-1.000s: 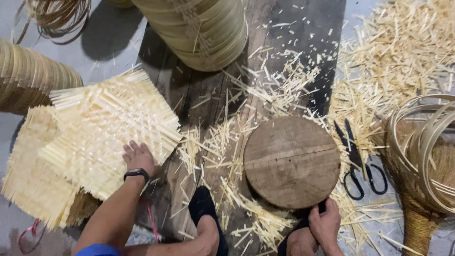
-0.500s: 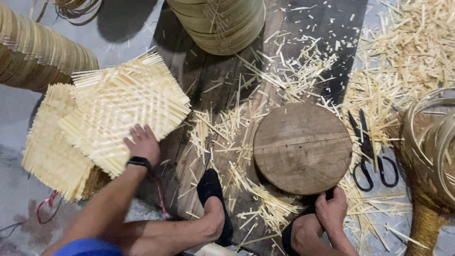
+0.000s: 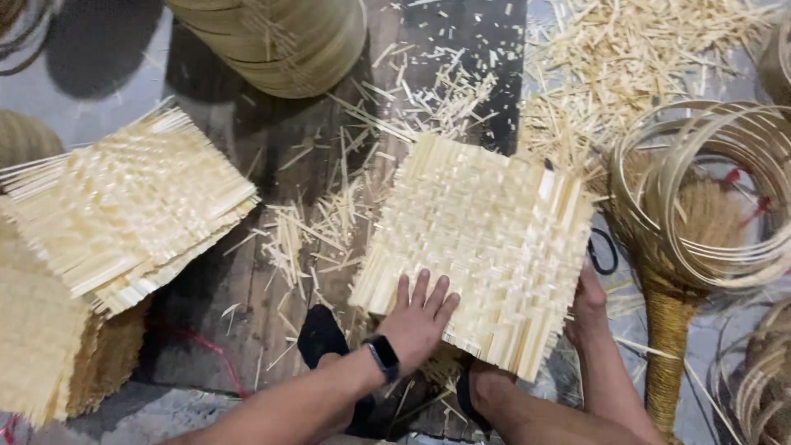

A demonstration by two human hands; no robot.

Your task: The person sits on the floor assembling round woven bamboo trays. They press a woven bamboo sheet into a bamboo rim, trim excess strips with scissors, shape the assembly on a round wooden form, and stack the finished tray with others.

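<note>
A pale woven bamboo mat (image 3: 486,247), square with frayed strip ends, lies flat in the middle over the round wooden block, which is hidden beneath it. My left hand (image 3: 416,317), a dark watch on its wrist, rests flat with fingers spread on the mat's near edge. My right hand (image 3: 587,301) grips the mat's right near corner from the side, its fingers mostly hidden under the mat.
A stack of similar woven mats (image 3: 115,214) lies at the left. Bamboo hoops (image 3: 709,189) sit at the right, a tall stack of rings (image 3: 280,41) at the top. Loose bamboo offcuts (image 3: 626,58) litter the floor. Black scissor handles (image 3: 606,251) peek out beside the mat.
My left hand left the stack and brought one woven mat over to the round block, covering it. My right hand moved up from the block's edge to the mat's corner.
</note>
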